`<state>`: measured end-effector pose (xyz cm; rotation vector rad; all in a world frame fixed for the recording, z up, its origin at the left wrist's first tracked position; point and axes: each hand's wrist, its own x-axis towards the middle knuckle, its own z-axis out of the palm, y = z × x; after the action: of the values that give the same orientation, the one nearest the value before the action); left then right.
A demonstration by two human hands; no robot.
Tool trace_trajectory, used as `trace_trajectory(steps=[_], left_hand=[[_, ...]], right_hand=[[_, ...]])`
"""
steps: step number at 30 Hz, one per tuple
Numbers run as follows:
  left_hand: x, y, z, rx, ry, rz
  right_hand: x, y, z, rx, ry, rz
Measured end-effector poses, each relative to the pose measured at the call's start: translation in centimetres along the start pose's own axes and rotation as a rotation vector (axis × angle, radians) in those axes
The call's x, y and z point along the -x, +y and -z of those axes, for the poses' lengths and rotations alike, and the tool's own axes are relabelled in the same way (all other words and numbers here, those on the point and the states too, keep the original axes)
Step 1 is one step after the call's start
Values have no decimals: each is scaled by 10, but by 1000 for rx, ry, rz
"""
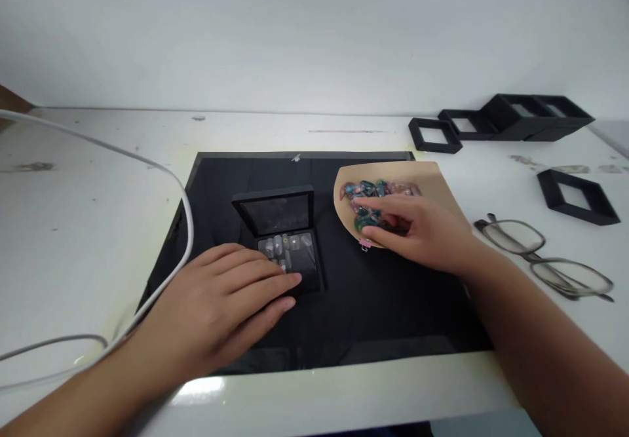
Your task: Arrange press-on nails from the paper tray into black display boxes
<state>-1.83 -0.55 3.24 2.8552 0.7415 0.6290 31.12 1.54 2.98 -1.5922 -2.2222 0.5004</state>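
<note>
Head view. A black mat lies at the centre of a white table.

Left hand: palm down, flat on the mat at 7 o'clock from mat centre. Fingers extended and relaxed, grasping nothing; the fingertips rest on the near-left corner of a small black box. The box sits just left of mat centre with its lid raised and tilted back toward 12 o'clock. Pale nail tips lie inside the box, just beyond the fingertips.

Right hand: at 2 o'clock from the box, lying over a tan paper sheet at the mat's upper right. Fingers partly curled down onto a heap of coloured nail tips, teal, pink and clear. Whether a piece is pinched between the fingers cannot be told. A small pink clip sits at the sheet's near edge, just below the index finger.

Surroundings: a white cable loops along the mat's left edge at 9 o'clock, touching the left forearm. Glasses lie folded at 3 o'clock, off the mat, just beside the right forearm. Black frames are grouped at 1 o'clock near the wall; one more frame lies apart at 2 o'clock.
</note>
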Motion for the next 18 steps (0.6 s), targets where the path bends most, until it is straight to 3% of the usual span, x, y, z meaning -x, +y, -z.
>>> trace_trajectory(steps=[3,6,14,18], left_hand=[[0,-1,1,-20,3,11],[0,-2,3,-11,-3,11],[3,-5,7,45,-63,-1],[7,-6,10,86,-15,-75]], right_hand=[[-1,-7,1,70,-78,-133],[-2,-8,3,81,-73,-200],[-3,-3,4,83,-80,-187],[-3,-3,4,64,-106,-183]])
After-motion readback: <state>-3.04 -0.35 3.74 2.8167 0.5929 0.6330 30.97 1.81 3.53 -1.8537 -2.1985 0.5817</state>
